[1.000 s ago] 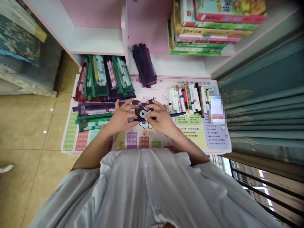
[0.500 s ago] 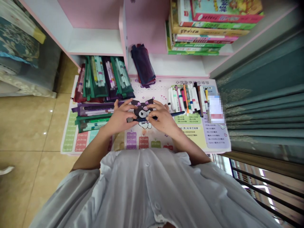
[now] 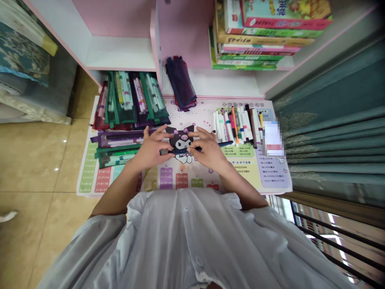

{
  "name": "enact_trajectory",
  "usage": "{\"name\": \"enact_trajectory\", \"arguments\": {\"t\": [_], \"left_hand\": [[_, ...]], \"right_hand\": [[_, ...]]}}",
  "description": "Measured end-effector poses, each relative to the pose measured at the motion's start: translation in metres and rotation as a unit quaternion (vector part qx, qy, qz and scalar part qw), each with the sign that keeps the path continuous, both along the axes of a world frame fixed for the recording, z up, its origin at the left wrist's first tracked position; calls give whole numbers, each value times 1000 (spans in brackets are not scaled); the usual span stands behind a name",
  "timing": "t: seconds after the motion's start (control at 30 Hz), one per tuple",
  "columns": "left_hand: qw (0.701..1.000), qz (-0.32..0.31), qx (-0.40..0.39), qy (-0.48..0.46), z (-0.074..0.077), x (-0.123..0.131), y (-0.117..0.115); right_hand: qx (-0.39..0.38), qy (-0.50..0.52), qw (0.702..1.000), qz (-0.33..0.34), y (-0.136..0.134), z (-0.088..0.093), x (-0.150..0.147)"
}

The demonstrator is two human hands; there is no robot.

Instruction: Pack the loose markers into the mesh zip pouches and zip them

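A dark blue, narrow mesh pouch [image 3: 226,143] stretches between my two hands, seen nearly edge-on above the patterned desk mat. My left hand [image 3: 155,148] pinches its left end between thumb and finger, the other fingers spread. On its edge, near the middle, my right hand [image 3: 204,147] has thumb and forefinger pressed together, and the pouch's right end sticks out past that hand. Whether anything is inside the pouch cannot be made out. Just right of my right hand lies a row of loose markers [image 3: 237,124], mostly white, with an orange one among them.
Filled green, purple and red mesh pouches [image 3: 123,100] lie at the back left of the desk mat [image 3: 180,186]. Flat dark pouches [image 3: 181,82] rest at the shelf's edge. A phone with a blurred screen [image 3: 273,138] is at the right. Books [image 3: 255,40] are stacked on the shelf.
My right thumb and forefinger have shifted very slightly along the pouch to the right. My left hand keeps its place.
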State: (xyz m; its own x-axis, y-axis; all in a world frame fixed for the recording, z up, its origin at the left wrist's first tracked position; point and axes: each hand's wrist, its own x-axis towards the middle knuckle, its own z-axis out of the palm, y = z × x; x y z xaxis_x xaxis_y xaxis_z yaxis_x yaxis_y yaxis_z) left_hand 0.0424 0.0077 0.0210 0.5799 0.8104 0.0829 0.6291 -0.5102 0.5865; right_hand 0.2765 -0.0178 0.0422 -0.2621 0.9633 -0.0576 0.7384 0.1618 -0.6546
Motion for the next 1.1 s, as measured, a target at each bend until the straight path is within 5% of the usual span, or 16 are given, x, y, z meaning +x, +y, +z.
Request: {"name": "enact_trajectory", "arguments": {"t": [1.1], "left_hand": [[1000,7,-5,6,3,-1,1]], "right_hand": [[10,14,999,-44,0,-3,22]]}}
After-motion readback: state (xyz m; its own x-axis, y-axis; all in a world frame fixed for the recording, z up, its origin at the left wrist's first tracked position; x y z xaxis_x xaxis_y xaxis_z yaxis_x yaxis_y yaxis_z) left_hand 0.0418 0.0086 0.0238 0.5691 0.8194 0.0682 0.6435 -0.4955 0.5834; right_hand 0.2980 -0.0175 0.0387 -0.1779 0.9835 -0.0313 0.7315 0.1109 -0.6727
